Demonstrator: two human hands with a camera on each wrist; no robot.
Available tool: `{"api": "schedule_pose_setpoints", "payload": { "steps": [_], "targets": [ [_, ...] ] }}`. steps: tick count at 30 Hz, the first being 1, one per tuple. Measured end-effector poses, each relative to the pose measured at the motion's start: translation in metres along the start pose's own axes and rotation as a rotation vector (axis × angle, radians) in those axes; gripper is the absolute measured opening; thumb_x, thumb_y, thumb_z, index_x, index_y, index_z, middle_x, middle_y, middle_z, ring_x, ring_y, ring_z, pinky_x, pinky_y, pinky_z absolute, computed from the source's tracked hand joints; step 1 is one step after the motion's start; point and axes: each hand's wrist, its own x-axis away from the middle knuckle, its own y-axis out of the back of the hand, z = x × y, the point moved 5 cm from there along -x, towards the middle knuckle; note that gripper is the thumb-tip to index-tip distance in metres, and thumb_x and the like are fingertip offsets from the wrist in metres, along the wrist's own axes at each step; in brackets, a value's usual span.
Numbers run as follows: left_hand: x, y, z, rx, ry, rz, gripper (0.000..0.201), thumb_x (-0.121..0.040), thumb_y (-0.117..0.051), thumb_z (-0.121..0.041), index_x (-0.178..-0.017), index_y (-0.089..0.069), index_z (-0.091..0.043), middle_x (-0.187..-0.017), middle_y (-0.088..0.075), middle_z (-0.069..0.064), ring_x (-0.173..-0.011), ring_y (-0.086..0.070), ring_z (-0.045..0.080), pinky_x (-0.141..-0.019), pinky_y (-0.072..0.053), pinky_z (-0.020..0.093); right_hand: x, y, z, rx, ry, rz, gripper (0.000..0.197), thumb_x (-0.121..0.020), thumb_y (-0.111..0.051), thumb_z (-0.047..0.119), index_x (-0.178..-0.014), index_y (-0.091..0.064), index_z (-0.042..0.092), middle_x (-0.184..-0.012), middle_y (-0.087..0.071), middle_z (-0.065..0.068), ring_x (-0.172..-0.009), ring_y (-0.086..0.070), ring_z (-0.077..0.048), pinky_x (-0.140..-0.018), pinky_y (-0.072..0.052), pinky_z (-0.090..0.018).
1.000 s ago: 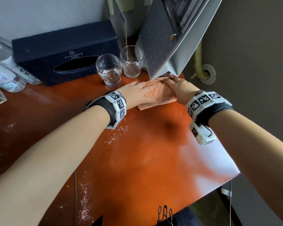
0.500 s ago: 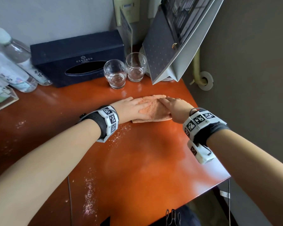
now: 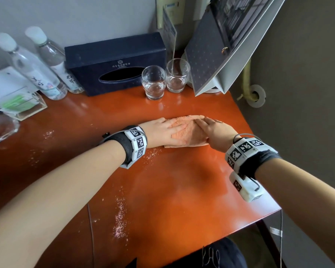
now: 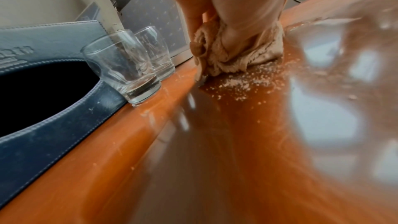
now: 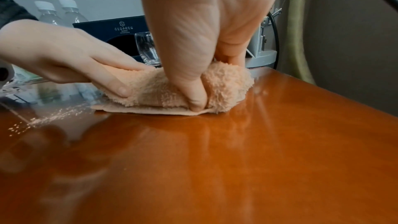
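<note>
A peach terry cloth (image 3: 184, 132) lies bunched on the glossy orange-brown table (image 3: 182, 190), a little in front of two glasses. My left hand (image 3: 174, 128) lies on its left part, fingers on top and thumb tucked against the side. My right hand (image 3: 207, 126) holds the right part. In the right wrist view the right hand (image 5: 211, 81) digs its thumb into the cloth (image 5: 150, 89), with the fingers behind the fold, and the left hand (image 5: 86, 67) clasps the other end. In the left wrist view the cloth (image 4: 232, 57) bunches under the left hand (image 4: 237, 14). White crumbs (image 3: 153, 153) trail beside it.
Two empty glasses (image 3: 153, 84), a dark tissue box (image 3: 114, 62) and two water bottles (image 3: 33, 68) line the back wall. A grey folder (image 3: 220, 51) leans over the back right corner. More crumbs (image 3: 120, 225) lie near the front. The table's right edge (image 3: 259, 171) is close.
Both hands have drawn the cloth toward me across the table, away from the glasses and the leaning folder. White crumbs show beside the cloth's near left edge.
</note>
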Motion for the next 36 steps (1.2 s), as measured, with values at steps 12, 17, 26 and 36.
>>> {"api": "schedule_pose_setpoints", "payload": {
  "steps": [12, 17, 26, 36],
  "targets": [
    [0.015, -0.015, 0.027, -0.003, 0.098, -0.017, 0.07, -0.096, -0.039, -0.003, -0.149, -0.007, -0.036, -0.157, 0.012, 0.015, -0.143, -0.014, 0.035, -0.107, -0.03, 0.041, -0.023, 0.014, 0.02, -0.07, 0.021, -0.06, 0.082, -0.086, -0.05, -0.004, -0.151, -0.009, 0.022, -0.152, -0.024, -0.008, -0.138, -0.028, -0.033, -0.104, -0.041, -0.044],
    [0.028, -0.03, 0.046, 0.028, 0.165, 0.013, 0.071, -0.095, -0.04, -0.004, -0.148, -0.008, -0.039, -0.157, 0.015, 0.012, -0.144, -0.011, 0.034, -0.111, -0.027, 0.042, -0.042, 0.027, 0.039, -0.045, 0.081, -0.108, 0.083, -0.086, -0.05, -0.006, -0.151, -0.006, 0.022, -0.155, -0.017, -0.004, -0.139, -0.025, -0.03, -0.101, -0.045, -0.042],
    [0.034, -0.04, 0.063, 0.117, 0.252, -0.037, 0.071, -0.096, -0.04, -0.006, -0.148, -0.008, -0.042, -0.158, 0.012, 0.011, -0.144, -0.013, 0.03, -0.112, -0.026, 0.039, -0.059, 0.038, 0.05, 0.017, 0.125, -0.151, 0.077, -0.091, -0.044, -0.004, -0.152, -0.003, 0.019, -0.158, -0.008, -0.001, -0.147, -0.003, -0.023, -0.115, -0.02, -0.045],
    [0.025, -0.03, 0.064, 0.375, 0.36, -0.088, 0.066, -0.086, -0.055, -0.005, -0.137, -0.034, -0.04, -0.153, -0.015, 0.007, -0.135, -0.026, 0.027, -0.109, -0.029, 0.042, -0.076, 0.053, 0.052, -0.088, 0.105, -0.01, 0.081, -0.083, -0.059, -0.001, -0.149, -0.019, 0.024, -0.151, -0.031, -0.002, -0.139, -0.027, -0.025, -0.114, -0.029, -0.036]
  ]
}}
